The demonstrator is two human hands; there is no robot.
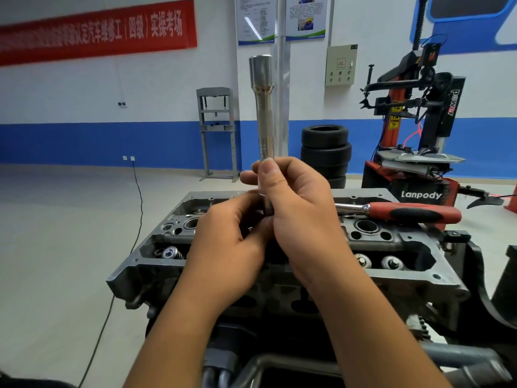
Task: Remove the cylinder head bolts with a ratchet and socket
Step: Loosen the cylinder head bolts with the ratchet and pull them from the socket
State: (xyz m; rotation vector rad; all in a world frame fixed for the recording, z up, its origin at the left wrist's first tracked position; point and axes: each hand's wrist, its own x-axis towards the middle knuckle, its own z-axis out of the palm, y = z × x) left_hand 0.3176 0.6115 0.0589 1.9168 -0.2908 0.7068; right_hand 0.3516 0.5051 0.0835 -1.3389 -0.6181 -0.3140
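Our right hand point(296, 208) grips the lower end of a long socket point(264, 107), thumb pressed along the front of the shaft and the other fingers curled round behind it. The socket stands nearly upright, its wider end at the top, well above both hands. Our left hand point(229, 239) sits just beside and below the right, its fingers curled inward against the bottom of the tool; they seem to pinch something small there, but we cannot tell what, since the right hand and the shaft hide it.

Both hands hover over the middle of the cylinder head point(419, 278), a grey casting that spans the view below our wrists. Valve springs point(170, 252) show in its left recess, and two more valve tops sit in the right recess. No bolt heads are plain to us from here.

The ratchet point(397, 212) lies flat across the far right part of the head, its red and black handle pointing right, its steel neck running behind our right hand.

Farther off, a stack of tyres point(326, 152) stands on the floor beyond the head, with a tyre-changing machine point(419, 130) to its right and a grey press frame point(216, 133) against the blue-and-white wall. A red banner point(95, 32) hangs at upper left.
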